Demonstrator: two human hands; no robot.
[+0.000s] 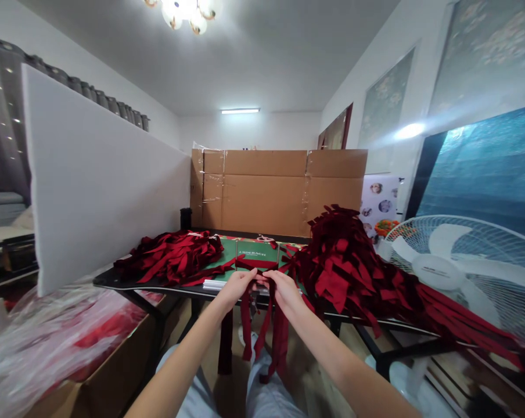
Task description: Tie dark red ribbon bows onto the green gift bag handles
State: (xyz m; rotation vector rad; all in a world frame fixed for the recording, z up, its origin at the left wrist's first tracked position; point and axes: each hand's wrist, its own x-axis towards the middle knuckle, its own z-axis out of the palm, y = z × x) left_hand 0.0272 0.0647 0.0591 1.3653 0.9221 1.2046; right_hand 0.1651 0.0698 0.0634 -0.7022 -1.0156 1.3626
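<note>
My left hand (240, 284) and my right hand (285, 285) meet at the front edge of the table, fingers pinched close together. Between them they grip a dark red ribbon (278, 337), whose lengths hang down toward my lap. Just beyond my fingertips lies a green printed sheet or bag (250, 251) with white lettering, and red ribbon crosses it. White edges of a flat stack (214, 284) show beneath, left of my hands. The exact hold of my fingertips is too small to make out.
A heap of red ribbons (171, 255) lies on the left of the black table, and a taller ribbon pile (341, 261) on the right. A cardboard panel (262, 191) stands behind, a white board (105, 180) at left. A fan (441, 270) stands at right.
</note>
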